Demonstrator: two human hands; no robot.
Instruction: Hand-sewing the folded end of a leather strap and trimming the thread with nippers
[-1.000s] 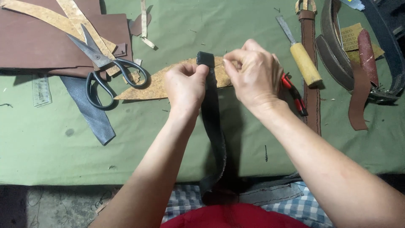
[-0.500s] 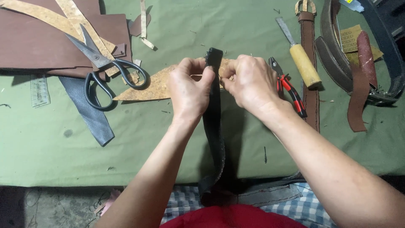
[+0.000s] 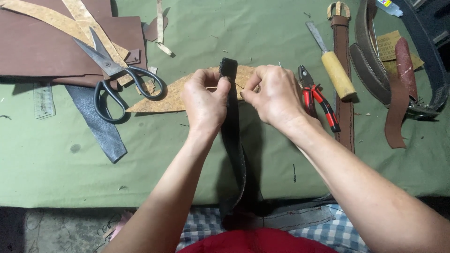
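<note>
A black leather strap (image 3: 233, 140) runs from the table's near edge up to the middle of the green cloth. My left hand (image 3: 205, 100) pinches the strap's top end from the left. My right hand (image 3: 274, 93) has its fingers closed on something thin at the strap's right side; a fine needle tip shows above its knuckles, too small to be sure. A tan cork-like scrap (image 3: 176, 93) lies under both hands.
Black-handled scissors (image 3: 119, 75) rest on brown leather sheets (image 3: 42, 47) at the left, beside a dark strip (image 3: 96, 122) and a clear ruler (image 3: 43, 100). Red pliers (image 3: 316, 96), a yellow-handled tool (image 3: 335, 70), a brown belt (image 3: 344, 93) and coiled belts (image 3: 398, 56) lie at the right.
Both hands drew closer together at the strap's top end. The right hand moved left and uncovered the red pliers.
</note>
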